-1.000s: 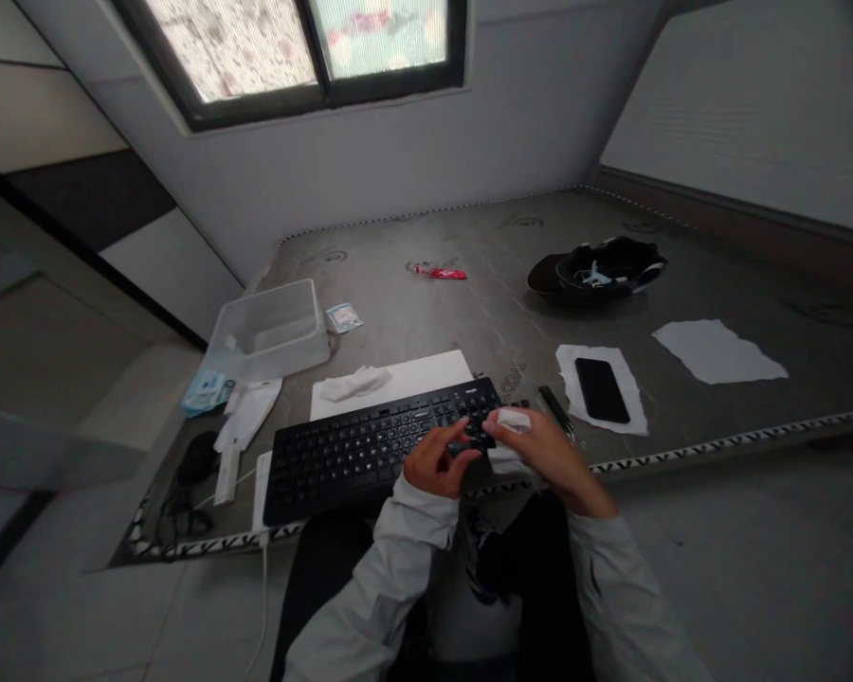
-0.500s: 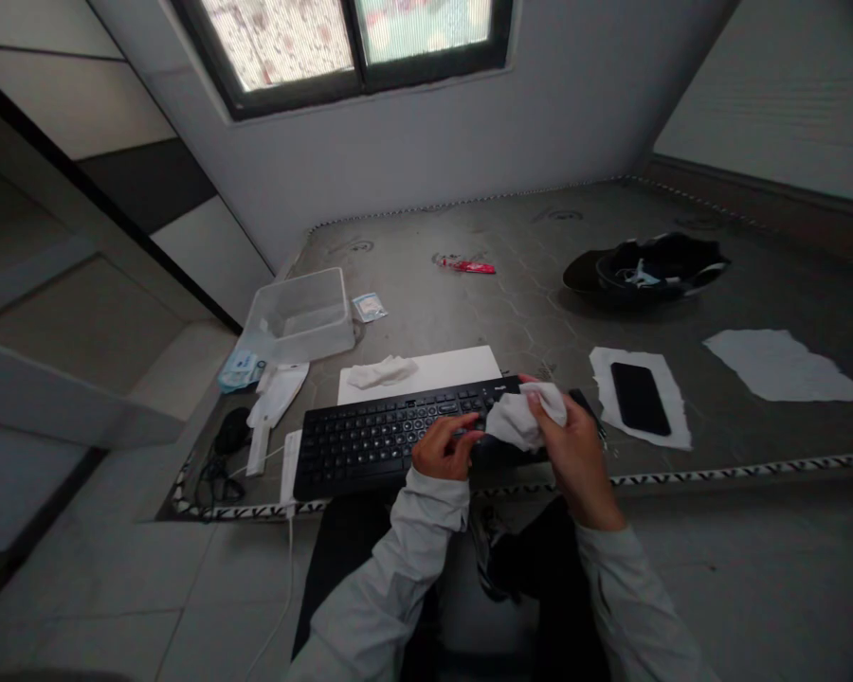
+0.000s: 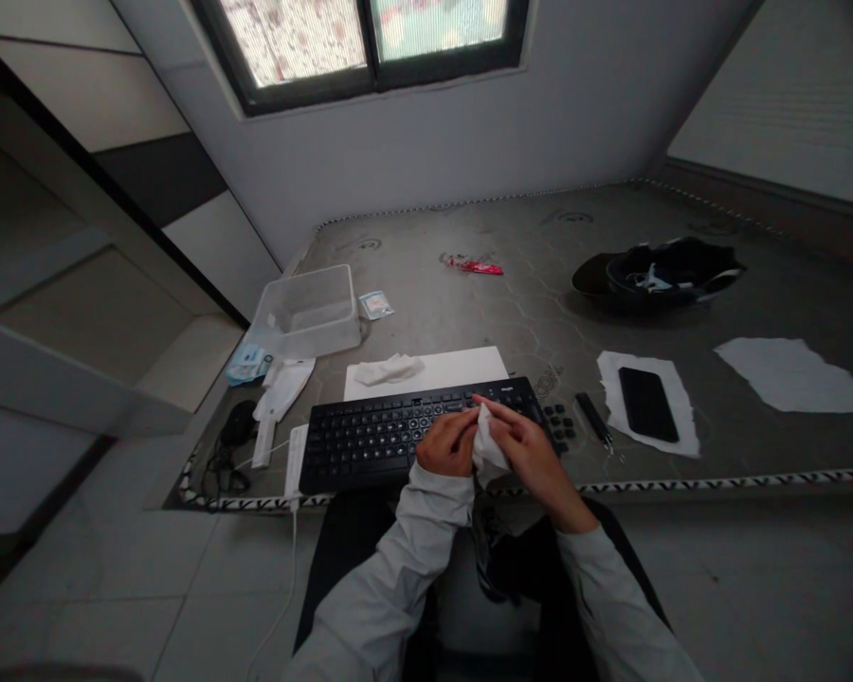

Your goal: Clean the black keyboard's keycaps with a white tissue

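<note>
A black keyboard (image 3: 384, 436) lies at the near edge of a grey mattress-like surface (image 3: 526, 313). Both hands hover over its right part. My right hand (image 3: 530, 450) is closed on a white wipe (image 3: 484, 443). My left hand (image 3: 447, 445) is closed too, with its fingers pinching the same wipe from the left. Several loose black keycaps (image 3: 560, 422) lie just right of the keyboard.
A white sheet with a crumpled wipe (image 3: 390, 369) lies behind the keyboard. A clear plastic box (image 3: 305, 313) stands at the left. A black phone (image 3: 646, 404) rests on white paper, with a black tool (image 3: 594, 418) beside it, a black helmet (image 3: 664, 270) further back and a red packet (image 3: 478, 267).
My right hand brought the wipe down and left, off the keyboard's right end, to meet my left hand. Loose keycaps now show where the hand was. The camera shifted slightly.
</note>
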Action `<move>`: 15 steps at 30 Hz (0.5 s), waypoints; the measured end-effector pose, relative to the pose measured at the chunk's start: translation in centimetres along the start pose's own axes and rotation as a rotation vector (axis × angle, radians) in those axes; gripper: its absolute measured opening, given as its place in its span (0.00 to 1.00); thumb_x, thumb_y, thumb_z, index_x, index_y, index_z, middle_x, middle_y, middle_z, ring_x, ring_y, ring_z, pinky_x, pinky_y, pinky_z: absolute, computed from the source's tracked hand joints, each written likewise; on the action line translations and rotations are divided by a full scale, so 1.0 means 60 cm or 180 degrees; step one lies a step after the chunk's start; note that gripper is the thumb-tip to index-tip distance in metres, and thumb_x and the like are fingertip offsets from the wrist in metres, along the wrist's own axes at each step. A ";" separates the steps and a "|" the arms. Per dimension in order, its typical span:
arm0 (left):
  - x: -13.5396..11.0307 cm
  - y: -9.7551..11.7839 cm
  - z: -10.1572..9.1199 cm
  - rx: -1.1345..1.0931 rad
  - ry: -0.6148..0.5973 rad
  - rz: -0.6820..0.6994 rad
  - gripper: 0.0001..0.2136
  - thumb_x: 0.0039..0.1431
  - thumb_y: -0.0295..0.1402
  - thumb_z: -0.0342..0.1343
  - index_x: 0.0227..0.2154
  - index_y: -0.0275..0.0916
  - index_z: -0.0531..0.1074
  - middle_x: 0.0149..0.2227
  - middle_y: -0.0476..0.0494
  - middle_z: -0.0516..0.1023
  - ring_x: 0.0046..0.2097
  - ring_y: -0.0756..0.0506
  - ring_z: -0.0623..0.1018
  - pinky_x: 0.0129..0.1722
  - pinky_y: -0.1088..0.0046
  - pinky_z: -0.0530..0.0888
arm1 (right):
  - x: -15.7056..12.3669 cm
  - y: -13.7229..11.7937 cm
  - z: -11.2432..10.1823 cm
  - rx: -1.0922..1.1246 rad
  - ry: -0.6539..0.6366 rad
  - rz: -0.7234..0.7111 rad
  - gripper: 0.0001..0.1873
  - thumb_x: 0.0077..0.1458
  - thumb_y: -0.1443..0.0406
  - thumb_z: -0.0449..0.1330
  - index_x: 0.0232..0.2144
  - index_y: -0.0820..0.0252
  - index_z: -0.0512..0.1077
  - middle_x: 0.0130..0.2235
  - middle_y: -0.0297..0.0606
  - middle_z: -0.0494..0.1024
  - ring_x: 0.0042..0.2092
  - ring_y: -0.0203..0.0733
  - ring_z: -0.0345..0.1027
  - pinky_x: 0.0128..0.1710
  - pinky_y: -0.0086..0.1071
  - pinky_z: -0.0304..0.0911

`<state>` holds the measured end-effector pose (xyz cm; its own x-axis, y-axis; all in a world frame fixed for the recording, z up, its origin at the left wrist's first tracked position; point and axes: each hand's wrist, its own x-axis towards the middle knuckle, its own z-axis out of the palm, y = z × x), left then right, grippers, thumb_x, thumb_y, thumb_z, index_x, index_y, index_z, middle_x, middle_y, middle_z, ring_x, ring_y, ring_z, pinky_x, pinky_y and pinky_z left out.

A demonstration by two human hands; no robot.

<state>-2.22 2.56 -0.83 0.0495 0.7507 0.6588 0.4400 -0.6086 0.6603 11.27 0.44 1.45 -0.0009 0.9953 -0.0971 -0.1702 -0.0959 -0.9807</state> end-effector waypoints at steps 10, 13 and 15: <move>0.001 0.007 0.002 -0.0098 0.0150 -0.0025 0.07 0.59 0.29 0.57 0.38 0.41 0.78 0.36 0.45 0.82 0.32 0.50 0.79 0.29 0.78 0.76 | 0.004 -0.002 -0.004 -0.0295 0.0179 -0.0178 0.22 0.52 0.49 0.62 0.43 0.58 0.78 0.44 0.42 0.80 0.44 0.48 0.73 0.45 0.38 0.67; 0.000 0.001 0.005 -0.0268 0.0165 0.0032 0.06 0.59 0.29 0.58 0.37 0.42 0.79 0.35 0.46 0.82 0.34 0.50 0.80 0.32 0.77 0.76 | 0.004 -0.004 -0.005 -0.0316 0.0116 -0.0187 0.21 0.52 0.50 0.62 0.42 0.57 0.79 0.44 0.41 0.80 0.46 0.48 0.73 0.49 0.39 0.66; -0.002 -0.002 0.006 -0.0294 0.0192 -0.0016 0.06 0.58 0.29 0.59 0.36 0.43 0.80 0.34 0.46 0.80 0.33 0.51 0.79 0.30 0.78 0.75 | 0.003 -0.005 -0.006 -0.0275 0.0056 -0.0163 0.21 0.49 0.50 0.64 0.41 0.57 0.79 0.43 0.41 0.80 0.44 0.48 0.74 0.48 0.39 0.66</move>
<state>-1.95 2.64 -1.13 -0.0077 0.7386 0.6741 0.3554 -0.6281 0.6923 11.70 0.63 1.66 0.0231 0.9985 -0.0488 -0.0840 -0.0467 -0.9954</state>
